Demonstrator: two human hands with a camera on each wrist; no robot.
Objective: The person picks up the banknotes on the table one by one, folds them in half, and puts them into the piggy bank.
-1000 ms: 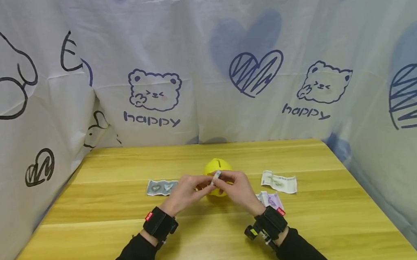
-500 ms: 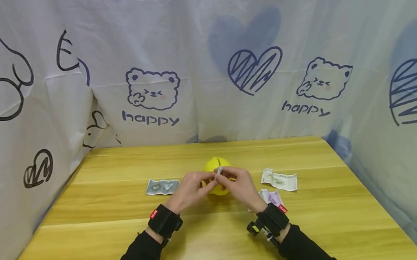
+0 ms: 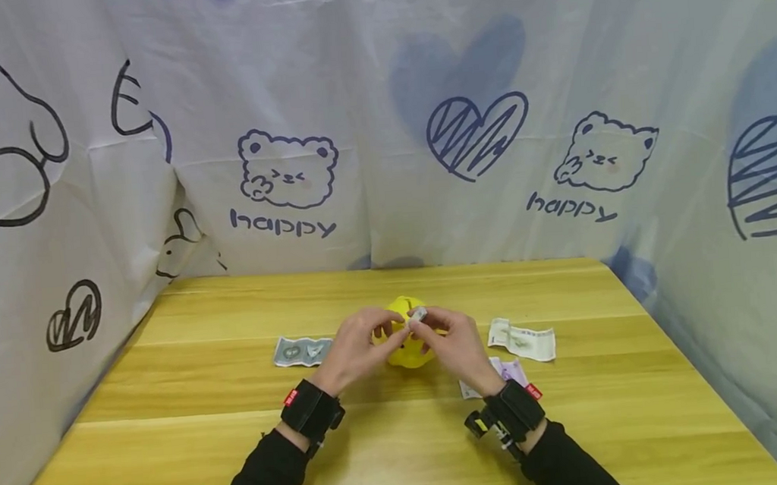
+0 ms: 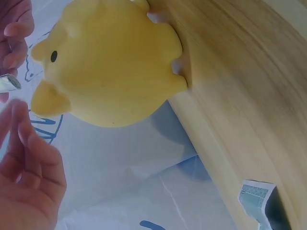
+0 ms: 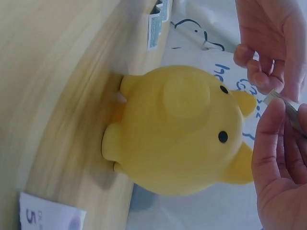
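A small folded or rolled banknote is pinched between the thumb and fingers of my right hand, above a yellow piggy bank. The bank stands upright on the table, with a slot on top and its face towards me. Across from it, my left hand is close to the note with its thumb stretched out. In the left wrist view, a small gap shows between the left fingertips and the note. The right wrist view shows the note sticking out of the right hand's grip.
A grey-green banknote lies left of the bank on the wooden table. To the right lie a pale banknote and a purple one, partly behind the right wrist. A printed cloth hangs behind and at both sides.
Both hands have shifted slightly right and up. Both were at the note earlier; now the left fingers have come away from it, and the right hand holds it.
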